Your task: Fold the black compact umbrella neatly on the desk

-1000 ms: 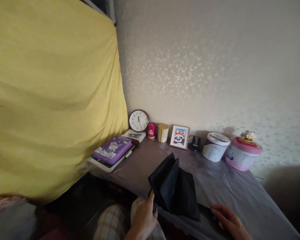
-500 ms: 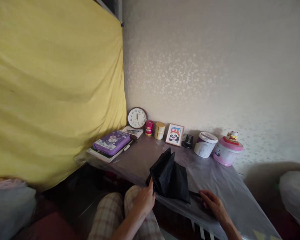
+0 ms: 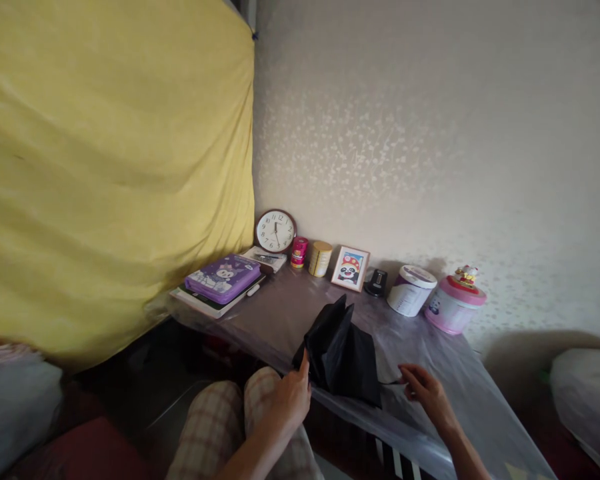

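Note:
A black folding umbrella [image 3: 347,360] lies at the table's front edge, its cloth loose and standing up in pleats. My left hand [image 3: 294,395] is closed around its left end, the index finger stretched up along the cloth. What part sits inside that palm is hidden. To the right, my right hand [image 3: 423,387] pinches the end of a thin black strap [image 3: 391,383] between thumb and fingertips. The strap runs out from the umbrella's lower right side and is pulled straight.
Along the wall stand a clock [image 3: 276,231], a pink can [image 3: 299,253], a yellow-lidded can [image 3: 320,259], a framed panda picture [image 3: 351,269], a black stapler-like object [image 3: 376,283], a white tub [image 3: 412,291] and a pink-lidded tub [image 3: 454,308]. A purple case [image 3: 223,278] lies left.
My right hand has moved slightly up and turned, drawing the strap tauter and thinner to the eye. My left hand stays on the umbrella. The view has shifted a little.

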Motion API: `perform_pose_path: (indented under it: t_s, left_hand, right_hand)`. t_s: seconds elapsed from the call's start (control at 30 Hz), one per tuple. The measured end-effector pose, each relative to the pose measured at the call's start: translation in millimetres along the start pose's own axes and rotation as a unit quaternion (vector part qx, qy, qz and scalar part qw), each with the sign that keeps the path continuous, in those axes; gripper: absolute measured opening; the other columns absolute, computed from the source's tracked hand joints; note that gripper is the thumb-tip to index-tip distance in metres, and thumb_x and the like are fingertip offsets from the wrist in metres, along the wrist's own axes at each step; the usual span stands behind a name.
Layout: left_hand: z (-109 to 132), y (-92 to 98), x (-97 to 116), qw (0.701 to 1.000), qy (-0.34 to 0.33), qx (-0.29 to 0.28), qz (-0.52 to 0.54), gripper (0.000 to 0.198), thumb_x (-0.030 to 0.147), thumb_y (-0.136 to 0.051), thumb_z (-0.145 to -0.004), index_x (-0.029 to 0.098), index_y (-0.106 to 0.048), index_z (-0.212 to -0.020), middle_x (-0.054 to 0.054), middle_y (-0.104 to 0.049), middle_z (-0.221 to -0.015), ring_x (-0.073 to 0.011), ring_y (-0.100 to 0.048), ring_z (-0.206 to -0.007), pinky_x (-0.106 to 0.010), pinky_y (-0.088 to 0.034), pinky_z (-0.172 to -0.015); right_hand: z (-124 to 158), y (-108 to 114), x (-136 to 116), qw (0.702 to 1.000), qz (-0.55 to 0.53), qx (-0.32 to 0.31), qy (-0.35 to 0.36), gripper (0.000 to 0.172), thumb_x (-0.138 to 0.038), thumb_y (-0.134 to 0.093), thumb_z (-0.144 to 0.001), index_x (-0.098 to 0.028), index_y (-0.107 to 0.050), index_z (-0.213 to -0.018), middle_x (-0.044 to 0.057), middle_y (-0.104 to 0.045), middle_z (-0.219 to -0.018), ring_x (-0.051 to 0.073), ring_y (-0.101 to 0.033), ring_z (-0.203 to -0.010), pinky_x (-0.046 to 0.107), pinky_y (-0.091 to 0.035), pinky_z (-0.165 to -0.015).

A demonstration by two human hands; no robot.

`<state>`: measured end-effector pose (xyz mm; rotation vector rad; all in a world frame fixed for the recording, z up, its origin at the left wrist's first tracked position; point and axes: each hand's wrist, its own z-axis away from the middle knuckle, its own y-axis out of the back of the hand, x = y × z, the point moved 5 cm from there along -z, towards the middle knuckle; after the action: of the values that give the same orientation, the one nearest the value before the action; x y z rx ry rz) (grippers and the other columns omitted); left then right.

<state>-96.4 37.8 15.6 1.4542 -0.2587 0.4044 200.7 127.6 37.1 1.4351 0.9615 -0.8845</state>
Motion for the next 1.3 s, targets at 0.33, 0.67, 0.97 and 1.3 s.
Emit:
perform_pose_path:
  t_s: [0.33, 0.67, 0.97, 1.3]
  left_hand:
    - [-2.8, -3.9, 0.2, 0.999, 0.032, -0.027, 0.004, 0.068, 0.008, -0.037, -0.083, 0.01, -0.005, -0.143, -0.015, -0.065, -0.1, -0.0246, -0.064, -0.088, -0.031, -0.048, -0.071]
    - [-3.6, 0.5, 0.9, 0.998, 0.047, -0.049, 0.012, 0.07, 0.013, -0.039, -0.083, 0.016, -0.002, -0.143, -0.016, -0.064, -0.103, -0.0276, -0.063, -0.091, -0.035, -0.047, -0.072]
    - [-5.9, 1.6, -0.6, 0.996, 0.056, -0.064, 0.013, 0.071, 0.013, -0.04, -0.082, 0.017, -0.003, -0.143, -0.016, -0.062, -0.107, -0.0279, -0.061, -0.095, -0.036, -0.045, -0.076]
    - [-6.7, -1.2, -6.0, 0.998, 0.031, -0.051, 0.033, 0.074, 0.015, -0.043, -0.081, 0.016, -0.002, -0.143, -0.015, -0.064, -0.105, -0.028, -0.062, -0.094, -0.037, -0.046, -0.077]
  right_hand:
    - [-31.1, -95.8, -131.8, 0.91, 0.201, -0.072, 0.357, 0.023, -0.033, -0.045, -0.088, -0.021, -0.058, -0.102, 0.006, -0.063, -0.1, 0.019, -0.06, -0.093, 0.034, -0.048, -0.084]
    - [-37.4, -133.2, -170.2, 0.761, 0.405, -0.104, 0.496, 0.027, -0.02, -0.043, -0.088, -0.023, -0.057, -0.11, 0.007, -0.064, -0.102, 0.023, -0.057, -0.095, 0.04, -0.045, -0.085]
    - [-44.4, -137.5, -162.1, 0.781, 0.407, -0.165, 0.444, 0.04, -0.017, -0.04, -0.087, -0.025, -0.046, -0.126, 0.006, -0.061, -0.105, 0.016, -0.063, -0.078, 0.027, -0.05, -0.068]
    - [-46.5, -132.3, -154.4, 0.786, 0.369, -0.202, 0.453, 0.03, -0.019, -0.036, -0.09, -0.025, -0.059, -0.109, 0.004, -0.067, -0.095, 0.016, -0.065, -0.08, 0.025, -0.05, -0.069]
